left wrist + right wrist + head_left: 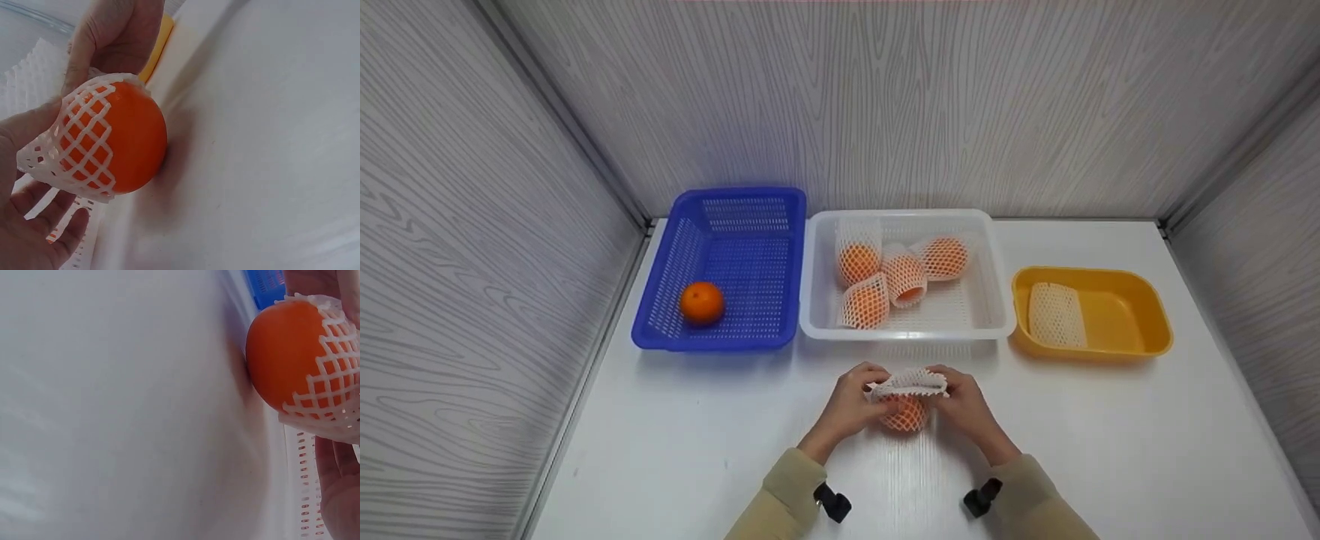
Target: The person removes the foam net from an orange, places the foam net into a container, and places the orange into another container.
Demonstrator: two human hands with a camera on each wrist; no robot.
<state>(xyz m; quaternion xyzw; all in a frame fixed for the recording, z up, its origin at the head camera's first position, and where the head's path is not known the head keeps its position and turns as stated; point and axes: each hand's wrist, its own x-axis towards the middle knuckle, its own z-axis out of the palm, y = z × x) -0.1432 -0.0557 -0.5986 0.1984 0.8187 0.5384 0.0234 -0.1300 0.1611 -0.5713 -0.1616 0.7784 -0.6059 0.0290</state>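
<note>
1. Orange [140, 140], partly bare in its foam net [911, 382], is held in front of the near edge of the white basket [907, 334], well in from the left and right edges of the table [697, 427].
2. The net is pinched from opposite sides by the left hand [849, 405] and right hand [964, 405].
3. Both sides should be worked evenly, so that the mesh is not torn.
4. The fruit is best kept low, lest it be dropped and rolled away.
</note>
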